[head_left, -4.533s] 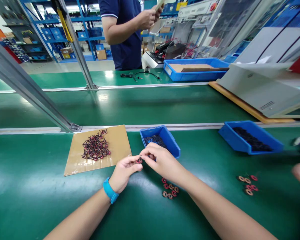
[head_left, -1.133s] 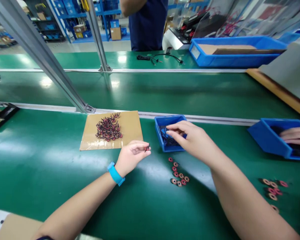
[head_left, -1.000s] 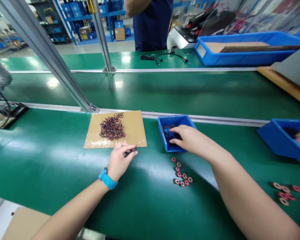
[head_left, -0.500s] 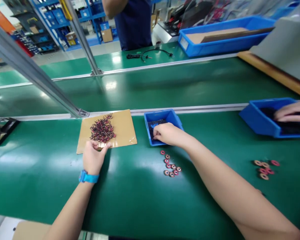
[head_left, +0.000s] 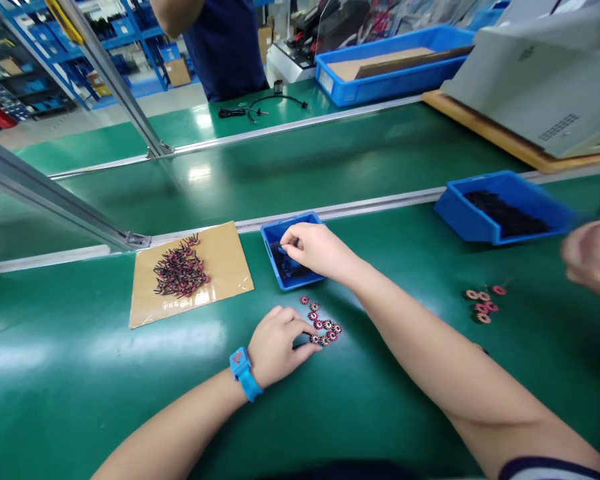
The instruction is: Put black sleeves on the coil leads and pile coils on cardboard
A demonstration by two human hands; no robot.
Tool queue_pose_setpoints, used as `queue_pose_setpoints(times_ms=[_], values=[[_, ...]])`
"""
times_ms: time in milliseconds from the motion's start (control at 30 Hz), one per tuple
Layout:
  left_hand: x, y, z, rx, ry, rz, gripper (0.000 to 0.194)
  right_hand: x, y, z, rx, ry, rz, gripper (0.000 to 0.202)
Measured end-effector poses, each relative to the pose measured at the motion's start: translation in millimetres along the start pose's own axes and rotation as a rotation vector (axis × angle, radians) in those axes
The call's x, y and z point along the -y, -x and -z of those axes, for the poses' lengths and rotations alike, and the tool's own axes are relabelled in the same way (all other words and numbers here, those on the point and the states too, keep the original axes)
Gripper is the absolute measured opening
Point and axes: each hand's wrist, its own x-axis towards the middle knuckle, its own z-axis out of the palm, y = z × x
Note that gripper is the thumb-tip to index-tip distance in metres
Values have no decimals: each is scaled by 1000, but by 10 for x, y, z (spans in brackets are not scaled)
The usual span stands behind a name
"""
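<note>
My left hand [head_left: 280, 343], with a blue watch [head_left: 240, 363] on its wrist, is beside a cluster of small red and copper-coloured toothed rings [head_left: 329, 325]. Its thumb and forefinger are apart, their tips on either side of the nearest ring. My right hand [head_left: 313, 245] is over a small blue bin [head_left: 293, 285] of dark parts [head_left: 286, 263]. Its fingertips are pinched together; what they hold is too small to name. Left of the bin, a pile of red rings with black prongs [head_left: 180, 270] lies on a tan cardboard sheet [head_left: 225, 257].
Another blue bin [head_left: 467, 223] with black parts stands at right, near another person's hand [head_left: 593, 257]. More rings [head_left: 483, 307] lie before it. A metal rail [head_left: 370, 207] and slanted post [head_left: 55, 203] bound the green table [head_left: 260, 433]. A person [head_left: 225, 47] stands across.
My left hand has moved from the cardboard's front edge rightward to the rings. My right hand has risen out of the bin's contents. The other person's hand has left the right bin. The view has shifted.
</note>
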Motion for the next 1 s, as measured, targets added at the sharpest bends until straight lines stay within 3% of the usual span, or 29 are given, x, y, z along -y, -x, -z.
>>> queue_pose_setpoints(times_ms=[133, 300, 467, 700, 1000], values=[[56, 11, 117, -69, 363, 20, 12, 68, 23, 92, -106, -131, -44, 8], [204, -44, 303, -329, 979, 224, 21, 121, 62, 159, -108, -476, -212, 8], [369, -144, 383, -492, 1279, 384, 30, 217, 133, 164, -126, -718, -222, 24], [379, -162, 367, -464, 1478, 458, 31, 420, 207, 116, -180, -665, -177, 12], [345, -161, 388, -371, 1608, 454, 31, 415, 229, 2, -159, -573, -159, 12]])
